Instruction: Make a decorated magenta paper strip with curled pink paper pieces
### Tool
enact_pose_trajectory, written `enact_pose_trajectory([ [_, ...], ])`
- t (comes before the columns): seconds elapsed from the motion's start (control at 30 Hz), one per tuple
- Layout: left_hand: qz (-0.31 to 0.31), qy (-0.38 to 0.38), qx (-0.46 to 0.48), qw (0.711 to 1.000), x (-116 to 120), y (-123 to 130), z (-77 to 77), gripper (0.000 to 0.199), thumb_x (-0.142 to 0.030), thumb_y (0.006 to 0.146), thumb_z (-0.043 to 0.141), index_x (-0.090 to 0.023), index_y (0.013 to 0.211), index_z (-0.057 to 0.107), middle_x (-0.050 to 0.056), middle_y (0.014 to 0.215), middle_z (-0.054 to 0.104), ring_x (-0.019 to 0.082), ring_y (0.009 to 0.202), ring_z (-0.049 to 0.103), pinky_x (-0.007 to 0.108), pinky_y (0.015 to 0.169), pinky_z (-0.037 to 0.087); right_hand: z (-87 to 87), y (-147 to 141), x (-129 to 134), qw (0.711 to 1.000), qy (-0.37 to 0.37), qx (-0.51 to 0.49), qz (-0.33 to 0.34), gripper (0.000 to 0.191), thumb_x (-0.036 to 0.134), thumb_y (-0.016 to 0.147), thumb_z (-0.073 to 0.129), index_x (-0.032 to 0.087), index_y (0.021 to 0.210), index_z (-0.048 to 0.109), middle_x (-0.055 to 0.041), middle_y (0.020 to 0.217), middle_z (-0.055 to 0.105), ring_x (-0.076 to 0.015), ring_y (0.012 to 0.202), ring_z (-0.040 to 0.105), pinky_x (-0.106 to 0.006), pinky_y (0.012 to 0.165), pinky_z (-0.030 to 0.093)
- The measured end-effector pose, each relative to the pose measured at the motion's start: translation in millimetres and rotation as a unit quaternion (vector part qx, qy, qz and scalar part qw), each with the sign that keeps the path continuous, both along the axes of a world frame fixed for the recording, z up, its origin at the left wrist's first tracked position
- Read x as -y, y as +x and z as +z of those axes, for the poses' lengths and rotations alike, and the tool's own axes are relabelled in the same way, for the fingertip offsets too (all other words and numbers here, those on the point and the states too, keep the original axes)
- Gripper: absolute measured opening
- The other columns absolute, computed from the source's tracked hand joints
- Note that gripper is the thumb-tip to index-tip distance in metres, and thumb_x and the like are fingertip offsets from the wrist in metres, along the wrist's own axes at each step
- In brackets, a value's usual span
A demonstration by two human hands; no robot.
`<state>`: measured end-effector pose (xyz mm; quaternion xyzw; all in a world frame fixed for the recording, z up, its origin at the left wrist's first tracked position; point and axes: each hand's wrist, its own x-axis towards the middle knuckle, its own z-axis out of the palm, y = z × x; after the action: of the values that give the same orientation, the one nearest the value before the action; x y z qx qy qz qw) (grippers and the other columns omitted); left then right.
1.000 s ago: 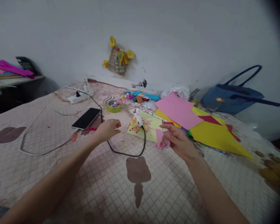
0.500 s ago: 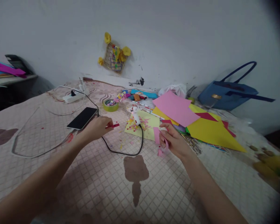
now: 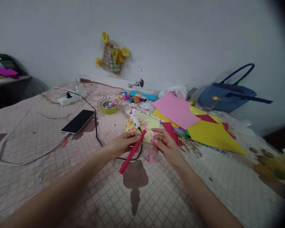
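Note:
My left hand [image 3: 126, 144] is closed around a narrow red paper tube [image 3: 131, 155], which tilts with its lower end toward me. To the right of it, my right hand [image 3: 165, 144] pinches a pink paper strip [image 3: 154, 142] between thumb and fingers. The strip's lower end curls into a small pink roll [image 3: 151, 158] below the fingertips. Just behind the hands, a white glue gun [image 3: 135, 119] rests on a pale yellow sheet [image 3: 149, 125] strewn with small pink and yellow bits.
A smartphone [image 3: 78, 121] lies left, near a white power strip [image 3: 68, 99]. Green tape [image 3: 109, 108] sits behind the hands. Pink paper [image 3: 175, 109], yellow paper [image 3: 211, 134] and scissors [image 3: 186, 144] lie right. A blue bag [image 3: 228, 95] leans on the wall. A black cord [image 3: 96, 126] crosses the bedspread.
My left hand has moved right, bringing the red tube round to slant toward me beside the pink strip. My right hand has shifted slightly left and down. The view has turned slightly.

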<state>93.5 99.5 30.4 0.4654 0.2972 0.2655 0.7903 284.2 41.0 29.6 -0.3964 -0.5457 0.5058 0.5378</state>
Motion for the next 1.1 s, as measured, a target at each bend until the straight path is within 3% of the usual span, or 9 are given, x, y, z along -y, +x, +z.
enact_pose_trajectory([
  [0.3, -0.003, -0.064, 0.014, 0.998, 10, -6, 1.1, 0.020, -0.026, 0.078, 0.063, -0.014, 0.093, 0.058, 0.005, 0.085, 0.061, 0.011, 0.068, 0.060, 0.026, 0.065, 0.049, -1.9, -18, 8, 1.000, -0.005, 0.016, -0.024, 0.028, 0.029, 0.081, 0.057, 0.023, 0.106, 0.047, 0.0047, 0.071, 0.056, -0.0080, 0.048, 0.051, -0.022, 0.046, 0.042],
  [0.57, -0.008, -0.057, 0.019, 0.998, 14, -6, 2.2, 0.020, -0.023, 0.077, 0.064, -0.014, 0.093, 0.057, 0.006, 0.088, 0.061, 0.011, 0.069, 0.060, 0.025, 0.066, 0.049, -4.6, -23, 9, 0.994, -0.084, -0.063, -0.044, 0.015, 0.028, 0.077, 0.061, 0.022, 0.084, 0.050, 0.0047, 0.065, 0.056, -0.0078, 0.046, 0.047, -0.020, 0.041, 0.038],
  [0.77, -0.029, -0.025, 0.021, 0.999, 14, -7, 3.5, 0.020, -0.022, 0.078, 0.064, -0.014, 0.095, 0.056, 0.002, 0.076, 0.059, 0.009, 0.067, 0.058, 0.022, 0.066, 0.048, -2.5, -24, 10, 0.992, -0.080, -0.089, -0.036, 0.009, 0.024, 0.077, 0.061, 0.019, 0.081, 0.053, 0.0034, 0.067, 0.056, -0.0068, 0.048, 0.048, -0.020, 0.043, 0.037],
  [1.1, -0.007, -0.022, 0.038, 0.999, 15, -4, 3.2, 0.018, -0.029, 0.078, 0.063, -0.013, 0.081, 0.057, 0.001, 0.074, 0.056, 0.005, 0.056, 0.050, 0.014, 0.049, 0.038, -2.4, -24, 11, 0.997, -0.039, -0.030, -0.054, 0.010, 0.026, 0.079, 0.058, 0.021, 0.084, 0.051, 0.0044, 0.067, 0.053, -0.0075, 0.047, 0.048, -0.021, 0.043, 0.040],
])
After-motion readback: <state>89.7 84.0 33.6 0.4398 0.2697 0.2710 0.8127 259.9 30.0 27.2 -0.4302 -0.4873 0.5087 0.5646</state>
